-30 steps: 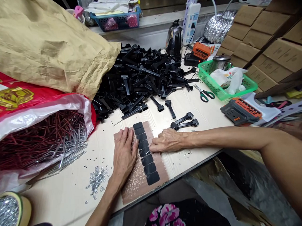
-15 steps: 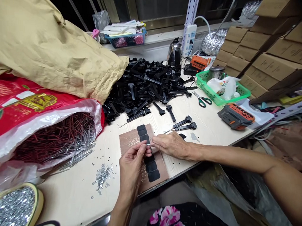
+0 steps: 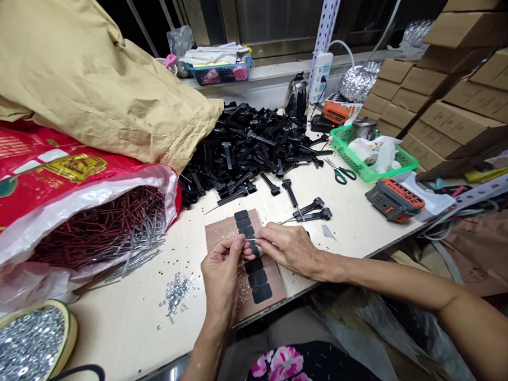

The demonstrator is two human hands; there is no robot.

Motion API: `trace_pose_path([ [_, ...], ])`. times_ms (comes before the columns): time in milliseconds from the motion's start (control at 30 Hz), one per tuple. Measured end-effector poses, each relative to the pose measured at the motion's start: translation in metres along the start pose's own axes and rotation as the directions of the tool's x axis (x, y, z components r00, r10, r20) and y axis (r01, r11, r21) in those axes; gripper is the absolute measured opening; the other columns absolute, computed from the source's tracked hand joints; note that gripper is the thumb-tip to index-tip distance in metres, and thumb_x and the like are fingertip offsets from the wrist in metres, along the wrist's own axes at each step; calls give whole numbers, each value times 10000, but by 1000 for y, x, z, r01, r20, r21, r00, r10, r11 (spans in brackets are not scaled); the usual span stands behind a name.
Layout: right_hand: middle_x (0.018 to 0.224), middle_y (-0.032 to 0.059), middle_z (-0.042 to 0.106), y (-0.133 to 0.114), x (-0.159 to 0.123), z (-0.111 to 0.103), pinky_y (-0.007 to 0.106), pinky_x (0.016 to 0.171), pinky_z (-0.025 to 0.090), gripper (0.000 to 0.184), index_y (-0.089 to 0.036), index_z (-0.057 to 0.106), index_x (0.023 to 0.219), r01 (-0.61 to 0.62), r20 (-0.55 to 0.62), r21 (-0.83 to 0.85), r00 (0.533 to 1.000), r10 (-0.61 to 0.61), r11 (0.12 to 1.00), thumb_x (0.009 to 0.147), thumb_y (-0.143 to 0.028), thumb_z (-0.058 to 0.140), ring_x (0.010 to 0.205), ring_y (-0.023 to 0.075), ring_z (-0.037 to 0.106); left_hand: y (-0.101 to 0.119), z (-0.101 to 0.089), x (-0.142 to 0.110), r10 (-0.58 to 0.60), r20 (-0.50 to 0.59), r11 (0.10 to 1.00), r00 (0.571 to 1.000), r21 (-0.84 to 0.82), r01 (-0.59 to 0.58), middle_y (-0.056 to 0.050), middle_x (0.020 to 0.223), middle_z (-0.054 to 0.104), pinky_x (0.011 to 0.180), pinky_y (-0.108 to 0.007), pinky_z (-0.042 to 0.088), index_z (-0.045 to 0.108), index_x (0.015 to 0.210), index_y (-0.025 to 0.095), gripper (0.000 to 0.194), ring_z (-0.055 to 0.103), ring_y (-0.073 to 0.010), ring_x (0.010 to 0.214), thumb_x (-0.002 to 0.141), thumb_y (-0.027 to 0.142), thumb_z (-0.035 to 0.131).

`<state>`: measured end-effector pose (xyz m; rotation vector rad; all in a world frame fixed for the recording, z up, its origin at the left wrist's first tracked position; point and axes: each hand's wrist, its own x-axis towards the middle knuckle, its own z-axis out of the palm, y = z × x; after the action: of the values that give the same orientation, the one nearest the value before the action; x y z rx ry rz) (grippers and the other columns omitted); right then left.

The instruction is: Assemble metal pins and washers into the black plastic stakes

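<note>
My left hand (image 3: 222, 266) is closed in a pinch, thumb against forefinger, at one end of a thin silvery metal pin (image 3: 250, 239). At the pin's other end the fingers of my right hand (image 3: 291, 249) are closed too. Both hands hover over a brown board (image 3: 220, 230) bearing a row of black rounded-square pads (image 3: 258, 278); they hide the middle pads. Beyond my right hand lie a few black plastic strap-like pieces (image 3: 312, 215) with thin pins sticking out. To the left, small silvery washers (image 3: 177, 290) are scattered on the table.
A heap of black plastic pieces (image 3: 252, 148) fills the back. On the left, a red sack (image 3: 67, 159) spills long metal pins (image 3: 112, 230), near a tub of washers (image 3: 29, 346). Scissors (image 3: 341, 172), a green basket (image 3: 375, 171), a battery pack (image 3: 393, 200) and cartons (image 3: 457, 125) stand right.
My left hand has lifted off the board, where it lay flat, and come to meet my right at a thin pin. My right hand has risen from the pads. The view has shifted.
</note>
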<state>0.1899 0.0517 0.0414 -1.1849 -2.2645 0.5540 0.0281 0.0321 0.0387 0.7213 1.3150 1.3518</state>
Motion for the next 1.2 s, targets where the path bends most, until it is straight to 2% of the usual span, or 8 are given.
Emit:
trace_pose_path([
  [133, 805, -36, 629, -7, 3, 4, 202, 609, 355, 140, -212, 558, 922, -144, 64, 210, 989, 134, 967, 955, -270, 435, 683, 95, 550, 0, -6, 1, -2, 21, 1000, 1000, 16, 1, -9, 677, 665, 580, -217, 510, 689, 813, 122, 303, 584, -87, 550, 668, 376, 768],
  [200, 810, -45, 634, -9, 4, 5, 202, 592, 341, 130, -216, 552, 927, -163, 61, 213, 986, 153, 963, 954, -273, 438, 655, 89, 540, 1, -8, 0, 25, 7, 996, 1000, 91, -25, -12, 671, 664, 581, -215, 508, 686, 805, 119, 302, 588, -91, 553, 681, 385, 757],
  [333, 849, 7, 640, -13, 2, 8, 253, 638, 312, 192, -200, 572, 877, -30, -64, -160, 998, 20, 987, 963, -274, 417, 728, 125, 534, 3, -7, 2, 11, -21, 995, 1000, 95, -9, 1, 626, 636, 515, -189, 482, 653, 719, 115, 305, 561, -79, 518, 643, 380, 783],
  [500, 831, 24, 642, -12, 1, 16, 310, 649, 267, 298, -212, 589, 832, 75, -114, -458, 983, -142, 886, 992, -244, 339, 733, 152, 497, 3, -4, 11, -249, 51, 954, 967, -160, 254, 25, 540, 572, 414, -157, 460, 619, 652, 109, 307, 481, -48, 425, 582, 317, 834],
  [633, 820, 6, 630, -12, 2, 19, 283, 641, 292, 251, -205, 580, 860, 8, -159, -357, 985, -70, 934, 986, -278, 375, 720, 131, 519, 5, -5, 17, -368, 36, 878, 929, -316, 360, -1, 578, 601, 487, -162, 531, 647, 708, 96, 116, 536, -55, 463, 751, 180, 714],
  [767, 902, -15, 633, -15, 3, 15, 229, 598, 322, 201, -214, 581, 964, -49, -172, -194, 985, 15, 980, 982, -292, 397, 708, 92, 549, 7, -8, 19, -376, 32, 857, 926, -369, 361, -28, 613, 610, 539, -192, 565, 666, 772, 65, 196, 579, -72, 510, 886, 117, 516],
  [900, 927, -22, 635, -16, 5, 12, 212, 585, 332, 184, -218, 599, 955, -74, -197, -171, 980, 39, 982, 971, -292, 431, 720, 82, 571, 4, -10, 19, -342, 79, 861, 936, -373, 346, -28, 630, 599, 492, -185, 539, 671, 817, 52, 196, 562, -71, 510, 889, 95, 493],
  [1200, 919, -16, 634, -9, 7, 17, 217, 615, 355, 216, -223, 614, 935, -46, -174, -213, 985, 9, 976, 977, -306, 419, 731, 90, 578, 3, -9, 17, -251, 52, 892, 967, -375, 252, -34, 620, 604, 516, -171, 532, 685, 847, 31, 114, 550, -66, 520, 827, 105, 602],
])
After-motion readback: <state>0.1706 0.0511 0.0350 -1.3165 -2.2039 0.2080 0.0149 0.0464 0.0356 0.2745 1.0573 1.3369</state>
